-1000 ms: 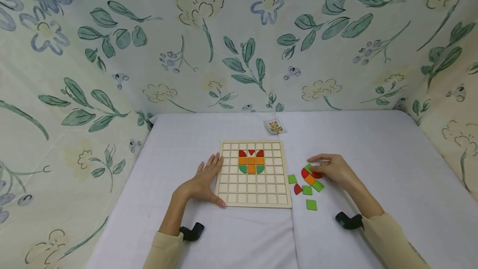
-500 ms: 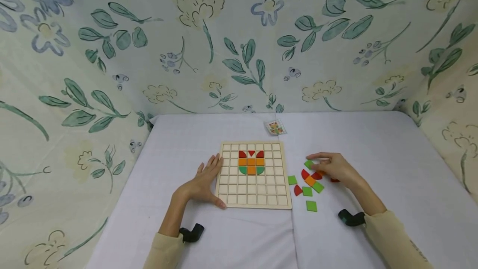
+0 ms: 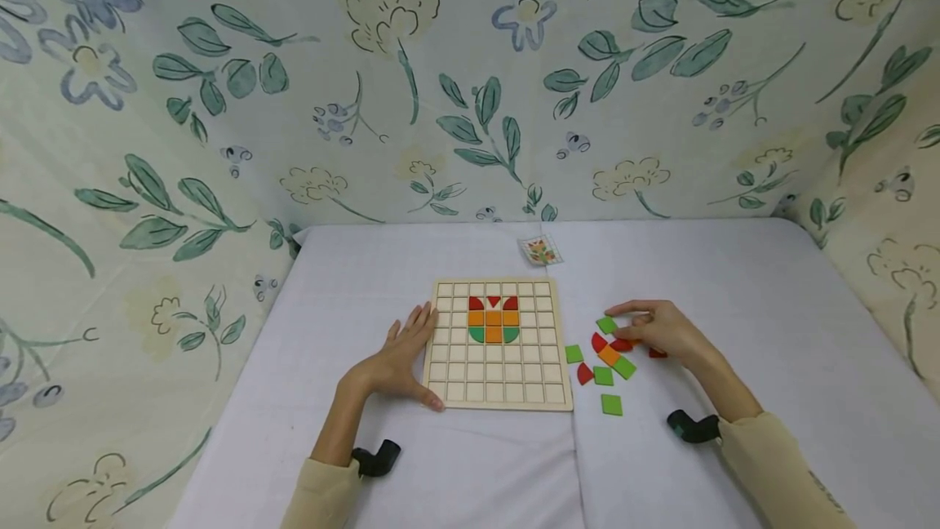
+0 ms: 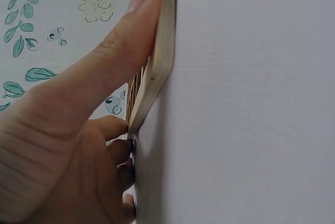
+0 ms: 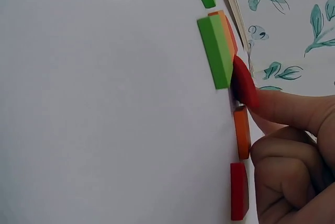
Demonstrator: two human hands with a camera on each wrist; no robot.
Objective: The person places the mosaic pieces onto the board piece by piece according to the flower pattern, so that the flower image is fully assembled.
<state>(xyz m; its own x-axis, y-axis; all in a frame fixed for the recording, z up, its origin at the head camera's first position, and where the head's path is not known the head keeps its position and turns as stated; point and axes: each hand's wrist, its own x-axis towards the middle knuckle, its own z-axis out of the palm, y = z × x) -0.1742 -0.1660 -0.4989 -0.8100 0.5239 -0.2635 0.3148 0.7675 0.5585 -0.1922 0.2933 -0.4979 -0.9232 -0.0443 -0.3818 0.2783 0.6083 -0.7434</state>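
Observation:
My left hand (image 3: 396,362) lies with spread fingers along the left edge of a wooden grid board (image 3: 477,372); its thumb touches the front corner. Red, orange and green pieces form a tulip shape (image 3: 494,318) in the upper grid. Right of the board, my right hand (image 3: 664,333) pinches a red curved-edge piece (image 5: 246,82), tilted at the fingertips in the right wrist view. Its extended index finger reaches a green square tile (image 3: 607,325). An orange tile (image 5: 242,132) and another red piece (image 5: 238,191) lie beside the curled fingers.
Several loose pieces lie between board and right hand, among them a green tile (image 3: 574,353), a red quarter-round (image 3: 584,374) and a nearer green tile (image 3: 612,405). A small picture card (image 3: 540,250) lies behind the board on the white cloth (image 3: 411,268).
My right hand has shifted slightly; the green tile by its index finger now sits farther from the red piece. An orange and a red piece show beneath the hand. The left hand stays put.

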